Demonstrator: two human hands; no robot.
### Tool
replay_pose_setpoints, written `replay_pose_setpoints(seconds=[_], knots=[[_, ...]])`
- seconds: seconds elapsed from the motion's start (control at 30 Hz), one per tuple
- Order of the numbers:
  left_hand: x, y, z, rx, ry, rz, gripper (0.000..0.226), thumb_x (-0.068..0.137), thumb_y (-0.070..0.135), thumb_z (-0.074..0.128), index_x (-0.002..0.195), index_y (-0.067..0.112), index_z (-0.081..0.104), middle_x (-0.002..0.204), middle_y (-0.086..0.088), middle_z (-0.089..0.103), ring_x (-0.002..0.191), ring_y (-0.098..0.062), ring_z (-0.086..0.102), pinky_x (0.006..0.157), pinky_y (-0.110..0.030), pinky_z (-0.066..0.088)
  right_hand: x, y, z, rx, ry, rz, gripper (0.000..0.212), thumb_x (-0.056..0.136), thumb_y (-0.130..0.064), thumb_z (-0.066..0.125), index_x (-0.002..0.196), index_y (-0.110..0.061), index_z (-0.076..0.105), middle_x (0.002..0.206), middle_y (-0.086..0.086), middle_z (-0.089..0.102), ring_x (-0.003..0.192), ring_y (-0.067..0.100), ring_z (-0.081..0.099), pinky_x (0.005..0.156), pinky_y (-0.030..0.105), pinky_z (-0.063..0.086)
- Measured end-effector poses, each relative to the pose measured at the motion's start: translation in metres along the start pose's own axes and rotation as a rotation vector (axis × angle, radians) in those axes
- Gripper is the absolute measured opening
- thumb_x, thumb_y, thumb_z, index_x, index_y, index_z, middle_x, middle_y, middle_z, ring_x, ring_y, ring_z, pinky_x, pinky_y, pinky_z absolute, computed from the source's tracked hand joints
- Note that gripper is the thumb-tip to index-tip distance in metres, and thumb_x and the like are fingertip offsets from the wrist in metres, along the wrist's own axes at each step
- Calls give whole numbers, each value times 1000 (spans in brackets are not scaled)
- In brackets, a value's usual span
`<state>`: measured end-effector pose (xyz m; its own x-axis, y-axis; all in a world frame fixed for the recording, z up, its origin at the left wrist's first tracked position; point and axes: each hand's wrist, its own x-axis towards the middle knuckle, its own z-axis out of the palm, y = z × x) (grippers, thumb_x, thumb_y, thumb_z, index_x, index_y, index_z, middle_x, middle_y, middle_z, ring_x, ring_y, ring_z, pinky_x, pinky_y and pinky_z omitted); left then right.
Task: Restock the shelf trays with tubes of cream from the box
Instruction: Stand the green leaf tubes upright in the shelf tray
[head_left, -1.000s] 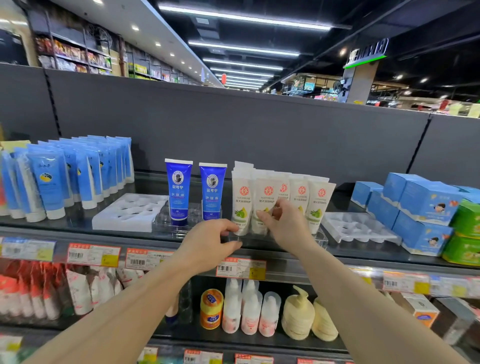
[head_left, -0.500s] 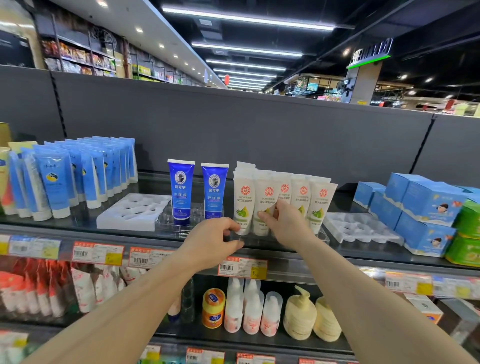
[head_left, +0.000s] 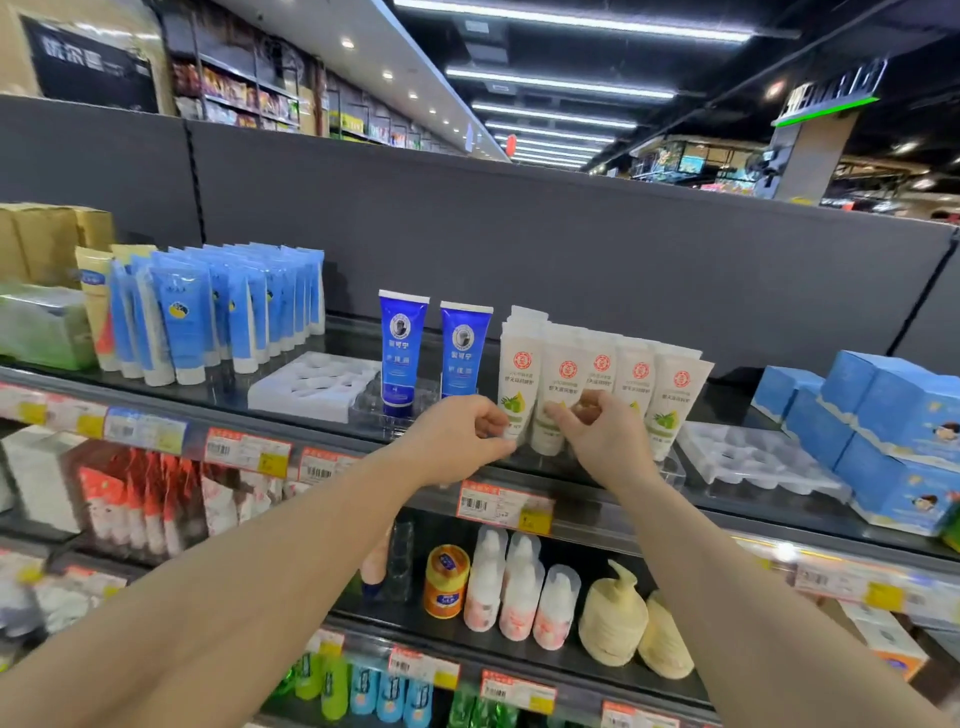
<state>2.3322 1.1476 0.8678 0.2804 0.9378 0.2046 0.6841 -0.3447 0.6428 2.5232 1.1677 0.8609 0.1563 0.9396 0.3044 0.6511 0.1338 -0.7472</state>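
— Hands?
— Both up at the top shelf (head_left: 208, 397), twelve o'clock from the chest. Left hand (head_left: 460, 431) curled tight, thumb and forefinger pinching the foot of the leftmost tube (head_left: 519, 364). Right hand (head_left: 602, 436) curled too, fingertips closed on the lower part of the second tube (head_left: 563, 384).

— And the cream?
— White tubes (head_left: 639, 384) standing cap-down in a row across the clear tray (head_left: 675, 467), touching side to side. Looks like straightening rather than loading, with nothing fresh in either hand. No sure sign of the supply box in view.

— Neighbours?
— Two dark blue tubes (head_left: 402, 353) just beside the row, at its nine o'clock. Empty white tray (head_left: 311, 387) further toward nine. Another empty tray (head_left: 753, 457) at three, then blue cartons (head_left: 883, 415).

— Risks?
— Domino fall, mostly. Tall, narrow, balanced on small caps, packed close. One tug too hard toward six o'clock, and probably the whole row tipping off the shelf front. Sideways shove toward nine, likely to knock over the blue pair. Also some chance of dragging the clear tray itself past the front lip, given its place right at the edge.

— Remedy?
— Small moves, one tube at a time, the other hand bracing the row. After that, presumably back to the box for stock to fill the empty trays.
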Motion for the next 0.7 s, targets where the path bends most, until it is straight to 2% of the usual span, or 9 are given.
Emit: replay_pose_setpoints(seconds=[0.1,0.2,0.3,0.4,0.47,0.53,0.6,0.7], knots=[[-5,4,-1,-40,50,-20,36,90,32,63,124,22,56,117,7,64,98,-1,56,83,-18,45,-10,0,0,-14,31,0,46,89,-42,63,125,-13,54,111,-3,65,97,13,58,79,28,48],[-19,5,-3,-9,113,-26,36,91,35,62,124,21,57,116,7,64,99,-3,56,87,-23,45,-29,-4,0,-113,90,-29,40,92,-37,61,124,-14,54,115,0,62,96,12,50,80,28,42],[-41,-1,-12,45,136,-42,36,93,36,59,124,21,55,117,6,63,103,-6,56,87,-24,45,-49,-14,3,-280,139,-17,42,92,-44,57,124,-17,56,115,3,63,101,18,50,82,35,42],[-70,-17,-33,200,197,-2,39,93,42,55,127,22,54,124,4,61,110,-11,55,91,-28,44,-72,-32,17,-452,130,18,44,91,-53,50,119,-19,56,115,7,61,109,28,52,88,41,43],[-96,-36,-53,386,167,-30,55,93,53,49,139,24,44,141,0,49,128,-19,45,105,-39,37,-94,-55,39,-454,107,0,44,90,-54,49,118,-20,57,116,7,61,110,28,53,92,42,44],[-132,-64,-76,602,20,-130,74,91,66,37,152,26,20,159,-5,20,146,-26,15,117,-48,15,-121,-86,73,-449,40,-71,48,91,-54,48,125,-21,56,124,5,59,119,28,50,99,42,42],[-175,-101,-106,682,-63,-242,86,87,75,28,154,27,2,163,-4,-2,149,-28,-5,118,-53,0,-155,-124,117,-498,-86,-173,55,92,-56,43,133,-20,51,138,5,51,132,29,39,110,43,32],[-252,-158,-161,689,-16,-373,93,83,79,28,154,29,-5,163,-4,-8,149,-29,-9,118,-53,-1,-210,-185,191,-505,-299,-245,61,95,-57,34,147,-25,33,156,7,25,145,32,16,117,52,11]])
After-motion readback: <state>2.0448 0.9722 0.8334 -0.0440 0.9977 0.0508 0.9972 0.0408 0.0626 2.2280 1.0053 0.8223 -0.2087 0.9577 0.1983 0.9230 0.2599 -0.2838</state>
